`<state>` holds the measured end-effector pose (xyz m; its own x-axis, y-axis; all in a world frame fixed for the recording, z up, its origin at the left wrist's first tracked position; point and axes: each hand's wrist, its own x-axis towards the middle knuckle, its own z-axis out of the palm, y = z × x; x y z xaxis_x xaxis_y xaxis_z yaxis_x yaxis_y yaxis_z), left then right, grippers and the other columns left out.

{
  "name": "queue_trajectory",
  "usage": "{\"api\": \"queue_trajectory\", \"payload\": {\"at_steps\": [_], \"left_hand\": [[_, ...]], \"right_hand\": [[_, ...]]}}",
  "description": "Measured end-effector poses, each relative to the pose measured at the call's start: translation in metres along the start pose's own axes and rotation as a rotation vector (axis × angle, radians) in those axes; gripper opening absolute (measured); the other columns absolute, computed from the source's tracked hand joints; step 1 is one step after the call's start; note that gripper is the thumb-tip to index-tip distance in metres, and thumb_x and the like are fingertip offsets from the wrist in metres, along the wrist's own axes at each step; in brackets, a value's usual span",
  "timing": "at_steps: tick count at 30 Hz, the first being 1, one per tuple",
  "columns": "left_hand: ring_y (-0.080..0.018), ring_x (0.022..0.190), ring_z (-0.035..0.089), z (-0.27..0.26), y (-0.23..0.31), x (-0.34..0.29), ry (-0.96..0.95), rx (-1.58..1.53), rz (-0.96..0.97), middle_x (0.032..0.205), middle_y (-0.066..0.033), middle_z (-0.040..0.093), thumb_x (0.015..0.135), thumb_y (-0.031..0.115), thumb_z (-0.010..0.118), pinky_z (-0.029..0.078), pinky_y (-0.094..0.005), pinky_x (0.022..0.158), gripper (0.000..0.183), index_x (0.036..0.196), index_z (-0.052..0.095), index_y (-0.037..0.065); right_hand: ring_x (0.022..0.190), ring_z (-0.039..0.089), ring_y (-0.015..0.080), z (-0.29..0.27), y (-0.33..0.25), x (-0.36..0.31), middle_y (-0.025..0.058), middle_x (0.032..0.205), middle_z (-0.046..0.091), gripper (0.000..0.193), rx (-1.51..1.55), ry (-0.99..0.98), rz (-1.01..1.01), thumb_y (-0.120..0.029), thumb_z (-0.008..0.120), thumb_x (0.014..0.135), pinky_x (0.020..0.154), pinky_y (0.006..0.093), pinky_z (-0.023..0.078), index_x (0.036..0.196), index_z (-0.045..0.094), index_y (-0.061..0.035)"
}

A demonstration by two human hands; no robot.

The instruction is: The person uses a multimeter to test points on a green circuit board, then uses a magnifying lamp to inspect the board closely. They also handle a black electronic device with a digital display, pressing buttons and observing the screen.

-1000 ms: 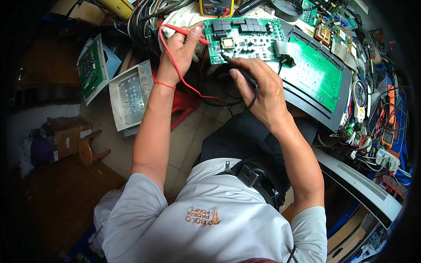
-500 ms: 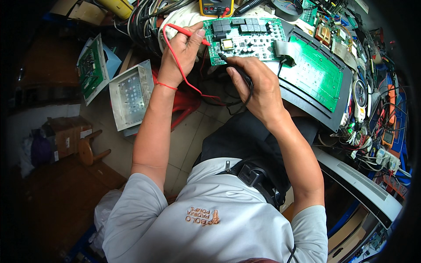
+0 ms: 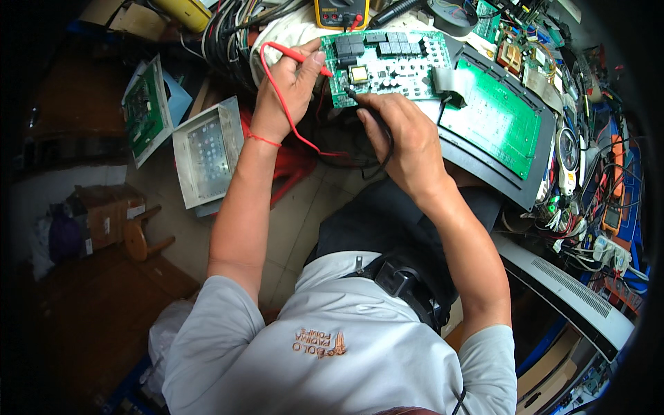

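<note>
My left hand (image 3: pixel 287 90) is closed around a red test probe (image 3: pixel 285 51), its tip against the left edge of a green circuit board (image 3: pixel 408 84). Those same fingers are also at the board's upper left corner. In my right hand (image 3: pixel 408 138) is a black test probe (image 3: pixel 377 119), pointing at the board's lower left part; whether its tip makes contact is too small to tell. Black relays and a yellow transformer sit on the board. A grey ribbon cable (image 3: pixel 453 81) runs from its right side to a larger green panel board (image 3: pixel 494 114) in a black frame.
A yellow multimeter (image 3: pixel 342 12) stands beyond the board. Black cables (image 3: pixel 232 41) are bunched at the far left. Tools, wires and a clamp meter (image 3: pixel 568 158) crowd the bench's right side. An open white enclosure (image 3: pixel 207 152) lies left of my left forearm, near a wooden stool (image 3: pixel 146 235).
The black probe and my right hand have shifted slightly left. The circuit board has tilted a little and moved slightly downward with my left hand.
</note>
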<state>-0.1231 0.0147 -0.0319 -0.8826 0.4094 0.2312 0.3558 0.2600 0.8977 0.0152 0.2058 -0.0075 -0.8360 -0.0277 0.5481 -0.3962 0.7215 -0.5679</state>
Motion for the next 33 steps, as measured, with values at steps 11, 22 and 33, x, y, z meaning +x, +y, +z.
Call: {"api": "queue_trajectory", "payload": {"at_steps": [11,22,33], "left_hand": [[-0.0248,0.119,0.072,0.004,0.011,-0.001,-0.004,-0.098,0.001,0.145,-0.0269,0.067,0.115,0.029,0.059,0.055,-0.0363,0.105,0.050,0.139,0.059,-0.015],[-0.0190,0.122,0.067,0.002,0.009,-0.001,-0.019,-0.099,-0.025,0.145,-0.0211,0.069,0.116,0.028,0.058,0.052,-0.0335,0.107,0.037,0.125,0.065,-0.007],[-0.0244,0.109,0.075,0.004,0.013,-0.001,-0.010,-0.088,0.016,0.140,-0.0277,0.069,0.115,0.029,0.059,0.057,-0.0367,0.099,0.046,0.133,0.061,-0.014]], "right_hand": [[0.088,0.069,0.0351,-0.003,-0.006,0.004,0.0145,0.098,0.069,0.026,-0.100,-0.027,-0.049,-0.003,0.077,0.094,0.077,0.0444,0.056,0.119,0.071,-0.0014],[0.087,0.067,0.0329,-0.001,-0.004,0.003,0.0122,0.095,0.066,0.023,-0.118,-0.017,-0.059,-0.010,0.076,0.095,0.078,0.0451,0.055,0.117,0.071,-0.0031],[0.088,0.070,0.0366,-0.004,-0.005,0.004,0.0160,0.099,0.071,0.027,-0.109,-0.036,-0.063,-0.001,0.077,0.094,0.077,0.0456,0.056,0.120,0.070,0.0002]]}}
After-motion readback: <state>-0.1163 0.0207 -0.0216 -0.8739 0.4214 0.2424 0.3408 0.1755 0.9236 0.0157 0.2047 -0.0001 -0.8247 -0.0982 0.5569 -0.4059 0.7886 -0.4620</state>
